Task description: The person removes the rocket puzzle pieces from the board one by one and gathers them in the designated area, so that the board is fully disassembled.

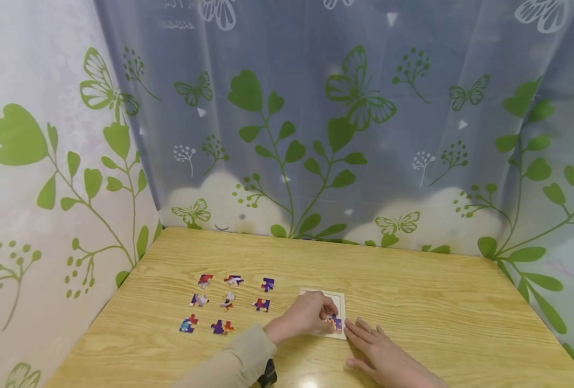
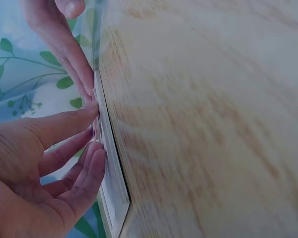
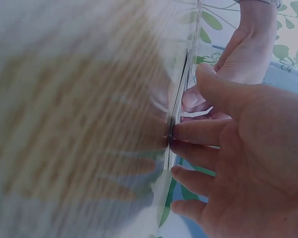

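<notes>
A pale puzzle board [image 1: 337,297] with a raised border lies flat on the table. My left hand [image 1: 311,313] reaches over it, thumb and fingers curled around a purple and orange jigsaw piece [image 1: 335,323] at the board's lower right corner. In the left wrist view, the thumb and fingertips of the left hand [image 2: 54,158] come right down to the board [image 2: 114,193], largely hiding the piece. My right hand [image 1: 381,355] lies palm down beside the board, its straight fingertips at the right edge. The right wrist view shows the fingers of this hand [image 3: 198,153] spread along the board's side.
Several loose jigsaw pieces, such as a red and purple one [image 1: 261,305] and a blue and red one [image 1: 188,323], lie in rows left of the board on the wooden table [image 1: 437,291]. A leaf-patterned curtain [image 1: 291,134] hangs behind the table and along both sides.
</notes>
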The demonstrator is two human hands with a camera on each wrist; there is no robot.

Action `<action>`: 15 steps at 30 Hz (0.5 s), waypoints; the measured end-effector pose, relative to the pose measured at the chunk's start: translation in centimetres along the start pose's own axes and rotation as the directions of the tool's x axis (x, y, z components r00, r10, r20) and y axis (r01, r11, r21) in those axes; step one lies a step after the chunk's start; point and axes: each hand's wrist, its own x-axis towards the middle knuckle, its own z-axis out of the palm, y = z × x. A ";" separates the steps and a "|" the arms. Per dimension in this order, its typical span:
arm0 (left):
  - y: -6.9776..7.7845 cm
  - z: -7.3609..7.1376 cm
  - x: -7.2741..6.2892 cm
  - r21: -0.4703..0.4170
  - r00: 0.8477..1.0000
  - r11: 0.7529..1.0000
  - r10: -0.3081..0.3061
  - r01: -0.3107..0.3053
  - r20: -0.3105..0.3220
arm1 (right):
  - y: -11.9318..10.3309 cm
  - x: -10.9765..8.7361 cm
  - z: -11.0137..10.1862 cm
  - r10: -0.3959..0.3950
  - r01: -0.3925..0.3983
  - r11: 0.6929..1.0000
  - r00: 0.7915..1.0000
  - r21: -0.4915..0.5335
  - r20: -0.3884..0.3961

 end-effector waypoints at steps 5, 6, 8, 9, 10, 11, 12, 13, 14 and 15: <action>0.0 -0.1 -0.1 -0.039 1.000 0.999 0.008 -0.009 -0.027 | -0.3 -0.1 0.2 -0.001 0.001 1.000 1.000 -0.016 0.003; 0.0 -0.1 -0.1 -0.053 0.999 0.999 0.011 -0.013 -0.035 | -0.3 -0.1 0.2 -0.001 0.001 1.000 1.000 -0.020 0.003; 0.0 -0.2 -0.1 -0.081 0.999 0.997 0.013 -0.017 -0.052 | -0.4 -0.1 0.2 0.005 -0.005 1.000 1.000 -0.021 0.007; 0.0 -0.3 -0.1 -0.097 0.998 0.995 0.012 -0.018 -0.059 | -0.4 -0.1 0.2 0.009 -0.009 1.000 1.000 -0.021 0.009; 0.0 -0.4 -0.1 -0.111 0.998 0.994 0.014 -0.022 -0.067 | -0.4 -0.1 0.2 0.015 -0.015 1.000 1.000 -0.018 0.012; -0.1 -0.4 -0.1 -0.121 0.997 0.993 0.010 -0.019 -0.072 | -0.4 -0.1 0.2 0.020 -0.019 1.000 1.000 -0.015 0.015; -0.1 -0.5 -0.1 -0.128 0.997 0.992 0.011 -0.021 -0.077 | -0.3 -0.1 0.2 0.025 -0.025 1.000 1.000 -0.013 0.018; -0.1 -0.6 -0.1 -0.135 0.997 0.991 0.010 -0.021 -0.079 | -0.3 -0.1 0.1 0.031 -0.031 1.000 0.999 -0.007 0.022; -0.2 -0.6 -0.1 -0.142 0.997 0.990 0.010 -0.022 -0.081 | -0.3 -0.1 0.1 0.032 -0.032 0.999 0.999 -0.007 0.024; -0.3 -0.6 -0.1 -0.148 0.997 0.989 0.011 -0.023 -0.081 | -0.3 -0.1 0.1 0.034 -0.033 0.999 0.999 -0.006 0.025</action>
